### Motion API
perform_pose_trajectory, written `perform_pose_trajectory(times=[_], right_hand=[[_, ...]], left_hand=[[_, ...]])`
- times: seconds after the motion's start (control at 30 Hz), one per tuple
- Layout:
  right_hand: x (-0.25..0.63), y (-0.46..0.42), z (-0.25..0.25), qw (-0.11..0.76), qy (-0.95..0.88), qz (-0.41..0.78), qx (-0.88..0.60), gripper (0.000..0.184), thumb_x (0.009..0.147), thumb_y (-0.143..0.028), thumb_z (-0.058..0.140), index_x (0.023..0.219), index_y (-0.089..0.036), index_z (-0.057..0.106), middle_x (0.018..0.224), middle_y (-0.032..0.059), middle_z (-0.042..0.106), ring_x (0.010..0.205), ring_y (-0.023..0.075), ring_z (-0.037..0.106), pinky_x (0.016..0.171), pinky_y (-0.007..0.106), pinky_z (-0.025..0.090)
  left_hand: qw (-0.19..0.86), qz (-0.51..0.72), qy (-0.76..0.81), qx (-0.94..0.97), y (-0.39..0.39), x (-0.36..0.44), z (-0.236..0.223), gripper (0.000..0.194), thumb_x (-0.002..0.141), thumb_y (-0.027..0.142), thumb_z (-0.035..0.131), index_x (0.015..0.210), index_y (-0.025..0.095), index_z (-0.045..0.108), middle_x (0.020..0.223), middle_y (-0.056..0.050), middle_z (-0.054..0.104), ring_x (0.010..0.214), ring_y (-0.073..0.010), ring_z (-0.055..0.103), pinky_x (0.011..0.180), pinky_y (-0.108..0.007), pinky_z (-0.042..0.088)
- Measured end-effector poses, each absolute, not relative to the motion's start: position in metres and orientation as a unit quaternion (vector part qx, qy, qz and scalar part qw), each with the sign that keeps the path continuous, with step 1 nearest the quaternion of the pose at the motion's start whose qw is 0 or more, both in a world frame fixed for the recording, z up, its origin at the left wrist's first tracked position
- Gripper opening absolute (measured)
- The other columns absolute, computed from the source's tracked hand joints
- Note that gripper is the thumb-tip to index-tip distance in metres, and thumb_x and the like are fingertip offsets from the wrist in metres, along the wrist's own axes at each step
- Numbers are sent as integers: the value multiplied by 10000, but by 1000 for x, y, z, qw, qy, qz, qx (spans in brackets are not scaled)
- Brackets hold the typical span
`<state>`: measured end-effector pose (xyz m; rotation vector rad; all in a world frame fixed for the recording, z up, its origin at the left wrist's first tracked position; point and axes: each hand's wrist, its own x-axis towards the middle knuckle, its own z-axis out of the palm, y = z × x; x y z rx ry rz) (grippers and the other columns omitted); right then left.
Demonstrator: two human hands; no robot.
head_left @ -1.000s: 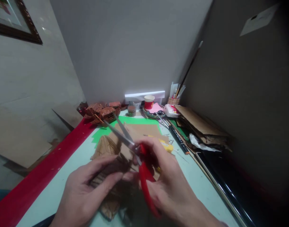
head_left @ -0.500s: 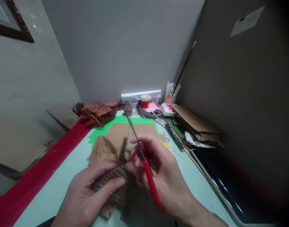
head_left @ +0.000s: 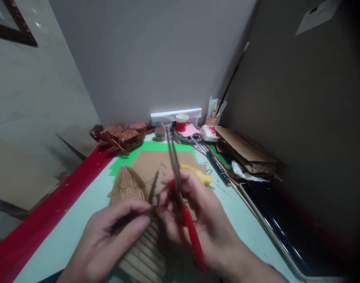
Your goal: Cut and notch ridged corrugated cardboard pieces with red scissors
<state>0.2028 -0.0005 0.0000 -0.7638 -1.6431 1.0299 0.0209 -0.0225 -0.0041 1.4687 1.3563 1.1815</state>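
My right hand (head_left: 197, 212) is closed round red-handled scissors (head_left: 180, 188), whose metal blades are nearly together and point up and away from me. My left hand (head_left: 109, 236) pinches a thin dark strip at the top of a ribbed cardboard piece (head_left: 144, 255) that lies under both hands. My right fingertips meet the left ones at that strip. Just beyond the hands lies a tan cardboard boat hull (head_left: 128, 184) on a flat brown cardboard sheet (head_left: 156, 163) over green paper (head_left: 123, 161).
A yellow tool (head_left: 197, 175) lies right of the scissors. At the back stand a brown model boat (head_left: 121, 139), a small jar (head_left: 159, 134), a red cup (head_left: 181, 123) and a brush holder (head_left: 212, 120). Cardboard scraps (head_left: 244, 151) pile at right. A red strip (head_left: 50, 212) runs along the left.
The scissor blades, spread wide and pointing left a second ago, have closed and swung upright. My left fingers have curled from a flat hold into a pinch on the strip.
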Motion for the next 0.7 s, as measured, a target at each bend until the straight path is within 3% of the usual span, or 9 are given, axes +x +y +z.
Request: perform_pose_trajectory(times=[0.2,0.53,0.7], right_hand=[[203,0,5,519,-638,464,-328,369,788,-113,685,1113,-204,536,863,-15,653,747,119,668,661,239,561],[209,9,8,553,-637,407,-350,314,809,-141,653,1084,-207,518,844,-18,626,731,116,647,571,224,515],[231,23,10,594,-605,349,-398,281,820,-239,736,1035,-234,556,871,-19,650,740,131,677,620,244,549]], left_hand=[[426,502,501,562,-25,18,-9,164,838,359,698,695,339,777,1052,40,760,1114,-181,661,899,-141,502],[447,487,527,535,-25,14,-10,186,814,421,747,672,303,773,1074,6,755,1113,-208,663,855,-135,527],[490,512,518,479,-24,13,-7,208,776,458,811,685,277,768,1056,5,750,1019,-221,694,798,-161,569]])
